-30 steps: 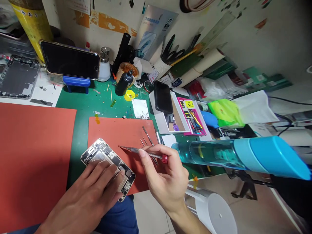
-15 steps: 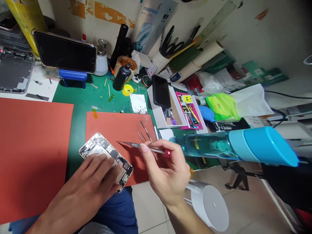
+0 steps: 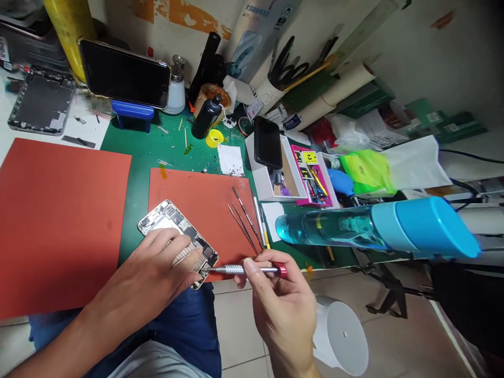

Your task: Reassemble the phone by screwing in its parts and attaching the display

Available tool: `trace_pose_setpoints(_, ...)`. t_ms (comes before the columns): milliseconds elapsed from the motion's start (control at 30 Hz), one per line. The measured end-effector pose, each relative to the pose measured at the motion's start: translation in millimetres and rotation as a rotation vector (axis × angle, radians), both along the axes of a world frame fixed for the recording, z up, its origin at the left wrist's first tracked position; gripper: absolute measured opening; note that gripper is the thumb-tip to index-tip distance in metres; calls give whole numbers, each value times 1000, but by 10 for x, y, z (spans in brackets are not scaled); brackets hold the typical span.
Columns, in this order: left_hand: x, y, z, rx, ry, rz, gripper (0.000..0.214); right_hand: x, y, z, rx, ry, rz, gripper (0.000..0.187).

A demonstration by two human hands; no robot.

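Note:
An opened smartphone (image 3: 200,245) with its inner boards bare lies slantwise at the front of the smaller red mat (image 3: 220,210). My left hand (image 3: 157,268) rests across it, fingers curled over its middle and lower side, gripping it and hiding much of the inside. In my right hand (image 3: 279,299) is a thin precision screwdriver (image 3: 236,269) with a red end cap, held between thumb and fingers almost level. Its tip meets the phone's lower right end. Tweezers (image 3: 242,226) and a slim metal pick (image 3: 244,209) lie on the mat to the right.
A blue water bottle (image 3: 334,226) stands at the right edge. Behind are a white box (image 3: 255,181) bearing a phone and a pink tray (image 3: 305,197) of tools. Another phone (image 3: 126,73) leans on a blue stand. A larger red mat (image 3: 59,226) covers the left.
The screwdriver has come down and left from above the mat, and its tip is now at the phone's lower end. My left hand stays on the phone. The whole view has shifted slightly.

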State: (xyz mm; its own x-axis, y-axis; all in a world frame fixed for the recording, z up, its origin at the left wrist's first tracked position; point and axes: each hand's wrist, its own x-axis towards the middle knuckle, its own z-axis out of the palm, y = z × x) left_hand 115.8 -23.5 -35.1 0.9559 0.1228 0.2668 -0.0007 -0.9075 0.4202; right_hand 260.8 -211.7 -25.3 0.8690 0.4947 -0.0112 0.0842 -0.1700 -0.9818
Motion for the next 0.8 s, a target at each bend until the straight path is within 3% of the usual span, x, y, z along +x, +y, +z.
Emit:
trace_pose_setpoints(500, -26, 1, -38, 110, 12, 9, 27, -79, 26, -15, 71, 39, -2, 21)
trace_pose_setpoints(800, -21, -5, -44, 94, 41, 12, 27, -81, 35, -21, 18, 85, -32, 28)
